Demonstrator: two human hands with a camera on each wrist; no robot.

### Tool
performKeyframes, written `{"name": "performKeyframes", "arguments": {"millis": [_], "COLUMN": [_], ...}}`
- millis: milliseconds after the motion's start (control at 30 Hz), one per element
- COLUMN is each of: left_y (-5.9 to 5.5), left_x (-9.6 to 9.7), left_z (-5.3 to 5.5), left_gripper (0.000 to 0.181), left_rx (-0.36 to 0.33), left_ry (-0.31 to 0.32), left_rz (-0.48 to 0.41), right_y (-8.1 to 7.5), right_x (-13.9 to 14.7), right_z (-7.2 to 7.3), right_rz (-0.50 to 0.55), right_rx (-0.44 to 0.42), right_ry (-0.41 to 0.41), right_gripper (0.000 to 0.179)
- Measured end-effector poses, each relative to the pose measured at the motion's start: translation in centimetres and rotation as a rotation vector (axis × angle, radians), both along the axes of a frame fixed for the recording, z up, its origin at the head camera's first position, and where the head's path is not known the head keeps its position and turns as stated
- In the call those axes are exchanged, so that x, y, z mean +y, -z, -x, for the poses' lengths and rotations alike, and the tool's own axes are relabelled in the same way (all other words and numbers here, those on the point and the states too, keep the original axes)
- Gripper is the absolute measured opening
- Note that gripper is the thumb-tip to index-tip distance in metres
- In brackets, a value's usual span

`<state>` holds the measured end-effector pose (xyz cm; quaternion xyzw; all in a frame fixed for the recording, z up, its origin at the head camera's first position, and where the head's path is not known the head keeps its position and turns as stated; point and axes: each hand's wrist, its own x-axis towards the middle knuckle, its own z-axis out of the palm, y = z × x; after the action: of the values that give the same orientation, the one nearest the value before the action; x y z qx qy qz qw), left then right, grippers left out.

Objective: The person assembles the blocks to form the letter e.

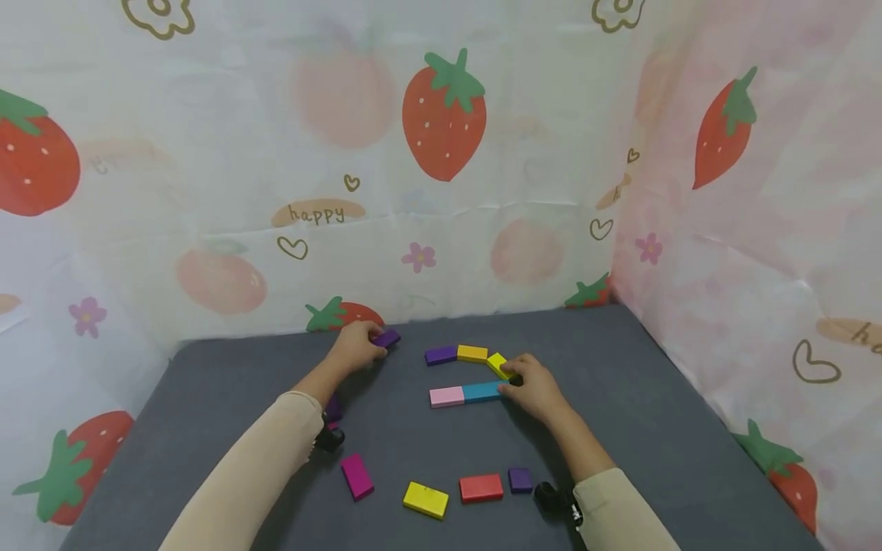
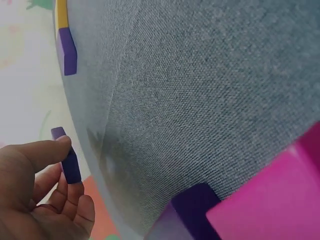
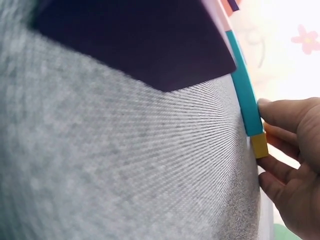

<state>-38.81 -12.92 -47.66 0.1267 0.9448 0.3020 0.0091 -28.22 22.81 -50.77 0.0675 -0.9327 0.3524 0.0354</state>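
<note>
My left hand (image 1: 354, 350) pinches a purple block (image 2: 71, 165) between thumb and fingers, raised over the back left of the table. My right hand (image 1: 536, 388) is at the right end of two short rows of blocks. Its thumb lies by the end of a blue block (image 1: 482, 392), and its fingers curl at a tilted yellow block (image 1: 498, 365). Left of that one, an orange-yellow block (image 1: 472, 353) and a purple block (image 1: 441, 356) continue the back row. A pink block (image 1: 446, 396) joins the blue one end to end.
Nearer me lie a magenta block (image 1: 357, 477), a yellow block (image 1: 426, 500), a red block (image 1: 481, 487) and a small purple block (image 1: 520, 480). Another purple block (image 1: 334, 408) is partly hidden by my left sleeve. Strawberry-print cloth (image 1: 441, 260) stands behind the grey table (image 1: 255, 375).
</note>
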Motion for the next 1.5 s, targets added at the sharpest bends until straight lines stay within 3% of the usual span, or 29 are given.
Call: {"name": "performKeyframes", "arguments": {"millis": [267,800,1500], "left_y": [-0.2,-0.3,1.0], "left_x": [0.3,2.1,3.7], "left_z": [-0.8,-2.4,-3.0], "left_gripper": [0.042,0.039,0.036], "left_rx": [-0.003,-0.052,-0.055], "left_ry": [0.055,0.097,0.105], "left_rz": [0.013,-0.007,0.008], "right_y": [0.2,0.4,-0.1], "right_x": [0.1,0.0,-0.2], "right_z": [-0.3,-0.1,-0.1], "right_rz": [-0.002,0.002,-0.012], "right_rx": [-0.012,0.008,0.003], "right_ry": [-0.008,-0.004,0.008], "right_gripper": [0.043,0.042,0.042]}}
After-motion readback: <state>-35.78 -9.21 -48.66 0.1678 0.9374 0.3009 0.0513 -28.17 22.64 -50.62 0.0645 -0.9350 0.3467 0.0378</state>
